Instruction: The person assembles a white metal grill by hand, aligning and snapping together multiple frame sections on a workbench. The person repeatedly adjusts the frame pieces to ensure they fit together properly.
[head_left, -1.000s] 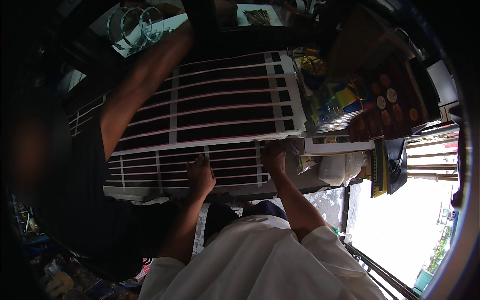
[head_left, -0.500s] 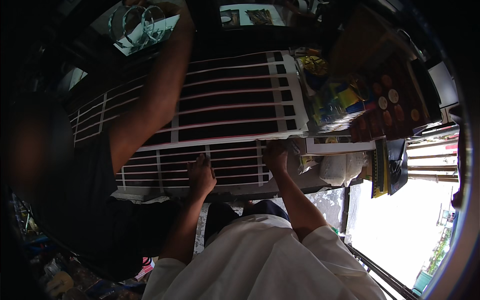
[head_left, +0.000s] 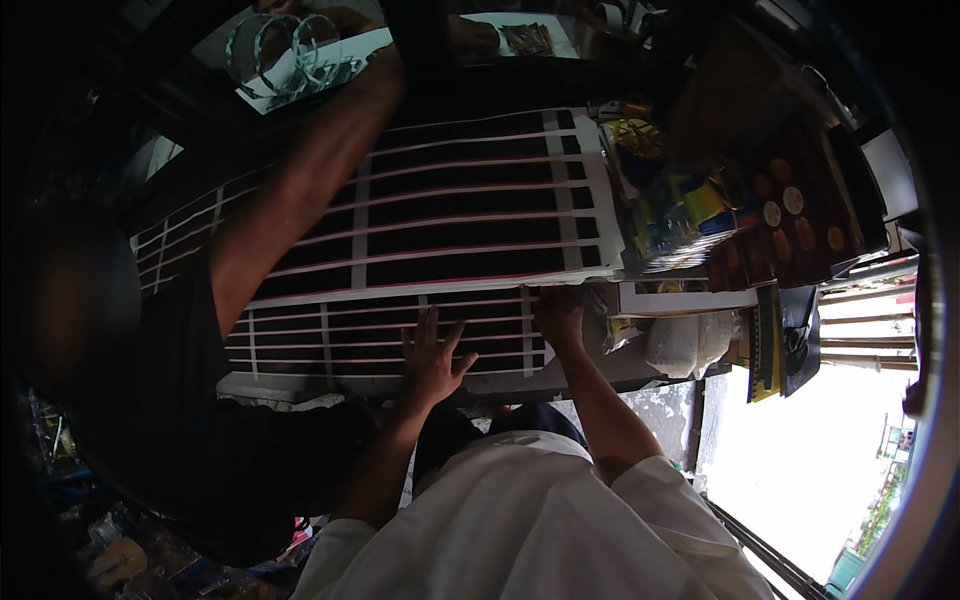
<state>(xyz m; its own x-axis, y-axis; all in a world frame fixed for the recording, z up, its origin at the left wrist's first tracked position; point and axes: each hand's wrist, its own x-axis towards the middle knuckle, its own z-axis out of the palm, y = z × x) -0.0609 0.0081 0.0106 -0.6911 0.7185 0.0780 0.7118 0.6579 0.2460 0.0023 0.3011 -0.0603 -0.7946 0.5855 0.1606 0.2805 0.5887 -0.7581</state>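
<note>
A dark sheet [head_left: 380,335] with a grid of pale strips lies along the near side of the table. On it rests my left hand [head_left: 435,362], fingers spread and palm down. My right hand [head_left: 560,318] is curled closed at the sheet's right end; what its fingers hold, if anything, is hidden. Just beyond lies a larger stack of similar dark, white-lined sheets [head_left: 470,205], its white edge overlapping the nearer one.
A person at my left stretches a bare arm [head_left: 300,185] over the stack. Clear plastic packets [head_left: 685,215] and brown printed sheets [head_left: 785,215] sit at the right. A white wrapped bundle [head_left: 690,343] lies near the right edge. Glass rings [head_left: 285,55] stand at the back.
My left hand has slid a little right and its fingers have spread from a curled pose. My right hand stays at the sheet's end. The other person's arm has shifted slightly.
</note>
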